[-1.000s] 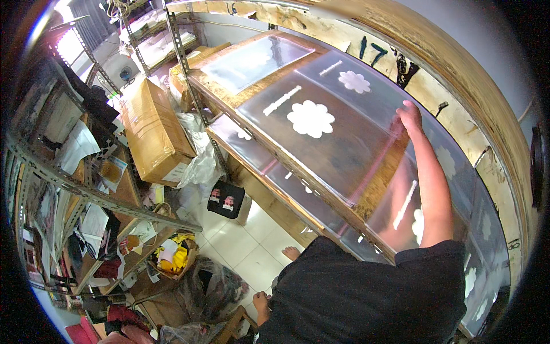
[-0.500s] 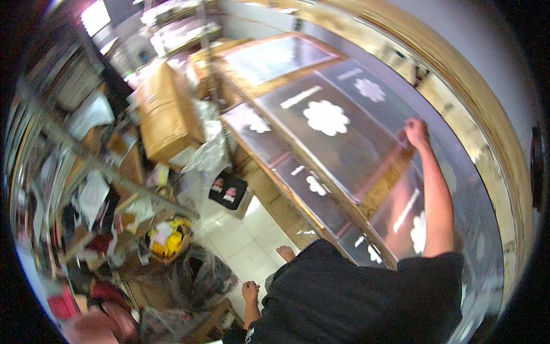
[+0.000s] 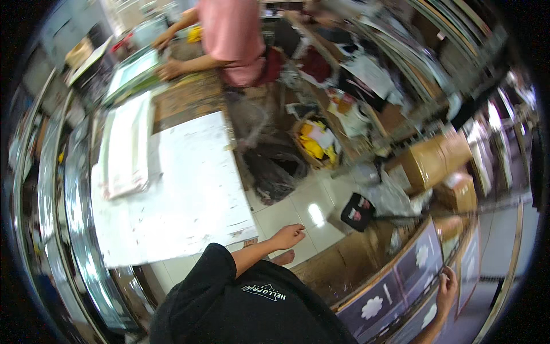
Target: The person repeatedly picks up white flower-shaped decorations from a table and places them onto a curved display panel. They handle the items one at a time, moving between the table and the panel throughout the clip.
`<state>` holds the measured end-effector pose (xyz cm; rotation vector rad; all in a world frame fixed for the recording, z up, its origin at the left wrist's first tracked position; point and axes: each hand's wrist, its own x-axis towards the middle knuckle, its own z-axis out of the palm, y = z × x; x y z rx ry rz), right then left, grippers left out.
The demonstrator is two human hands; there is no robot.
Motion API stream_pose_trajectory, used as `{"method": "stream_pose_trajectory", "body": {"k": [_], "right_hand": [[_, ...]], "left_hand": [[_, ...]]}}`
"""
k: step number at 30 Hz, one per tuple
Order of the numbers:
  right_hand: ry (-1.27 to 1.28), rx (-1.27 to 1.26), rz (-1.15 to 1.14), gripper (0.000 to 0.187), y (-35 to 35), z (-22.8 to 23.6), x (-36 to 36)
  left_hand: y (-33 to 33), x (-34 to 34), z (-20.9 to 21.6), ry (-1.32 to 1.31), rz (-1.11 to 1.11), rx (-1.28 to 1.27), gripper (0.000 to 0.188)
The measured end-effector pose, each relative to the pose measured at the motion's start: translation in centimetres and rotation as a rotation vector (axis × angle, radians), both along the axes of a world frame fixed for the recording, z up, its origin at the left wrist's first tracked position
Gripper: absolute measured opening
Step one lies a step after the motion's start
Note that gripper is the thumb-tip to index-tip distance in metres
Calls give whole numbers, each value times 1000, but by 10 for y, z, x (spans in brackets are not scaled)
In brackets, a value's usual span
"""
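My left hand (image 3: 288,236) hangs over the tiled floor with its fingers curled in. Nothing shows in it, and it is apart from the white-topped table to its left. At the lower right my right hand (image 3: 447,288) is at the rail of a long table, fingers bent and partly blurred. Whether it pinches anything there cannot be made out. Beside it lie dark panels (image 3: 395,289) with white flower shapes, one white flower (image 3: 372,308) standing out near the table's edge. My right forearm covers part of the panels.
A white-topped table (image 3: 189,189) bears a pale frame (image 3: 127,146). Behind it a person in a pink shirt (image 3: 232,40) handles a green-edged frame (image 3: 132,73). A basket of yellow pieces (image 3: 317,141), a black bag (image 3: 358,211) and a cardboard box (image 3: 429,160) stand along the floor.
The view has swung left, bringing the white table and the other person in. My left hand has come forward and up. My right hand has moved from the panel's far edge to the rail.
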<state>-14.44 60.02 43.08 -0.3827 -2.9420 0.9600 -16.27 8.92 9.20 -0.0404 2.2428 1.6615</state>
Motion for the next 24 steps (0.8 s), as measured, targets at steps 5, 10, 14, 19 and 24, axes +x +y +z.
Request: {"method": "stream_pose_trajectory", "body": {"k": [5, 10, 14, 19, 24], "right_hand": [[-53, 79, 463, 35, -146, -43, -118], [-97, -259, 706, 27, -258, -155, -173], [-376, -693, 517, 18, -334, -255, -152], [-711, -770, 317, 22, -361, -381, -70], [-917, -679, 200, 28, -358, -402, -12]], "left_hand": [[-60, 20, 52, 144, 236, 49, 40], [-132, 44, 110, 270, 530, 94, 38], [-193, 69, 115, 398, 744, -282, 41], [-244, 103, 89, 466, 721, -847, 47], [-247, 107, 86, 473, 635, -918, 48]]}}
